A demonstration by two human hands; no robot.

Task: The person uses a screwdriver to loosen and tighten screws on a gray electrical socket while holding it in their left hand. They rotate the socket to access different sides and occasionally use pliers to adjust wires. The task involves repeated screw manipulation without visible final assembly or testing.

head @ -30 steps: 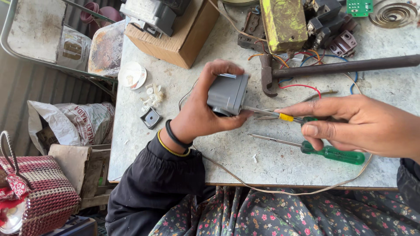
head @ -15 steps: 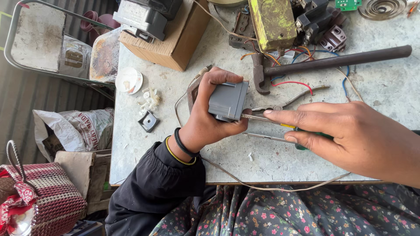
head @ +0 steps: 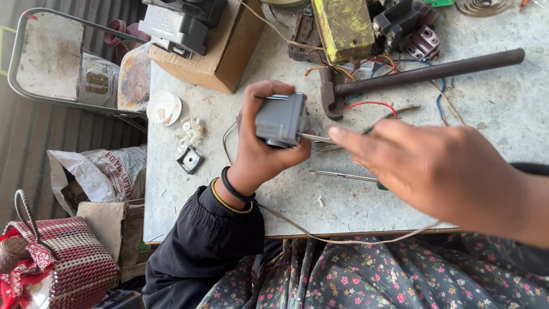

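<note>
Fingers (head: 269,91) of our left hand (head: 260,151) are wrapped around a small grey plastic box (head: 280,119), and we hold it a little above the grey stone worktop (head: 183,197), near the centre of the frame. Our right hand (head: 440,171) is blurred at the right of the frame; its fingers (head: 357,140) point to the box and seem to grasp a thin metal tool (head: 317,138) whose tip meets the box, but we cannot tell the grip for sure. Just below lies a slim metal screwdriver (head: 343,175) on the worktop. Beyond the box, toward the upper right, rests a dark iron hammer (head: 423,73). At the upper left stands a brown cardboard box (head: 220,51).
</note>
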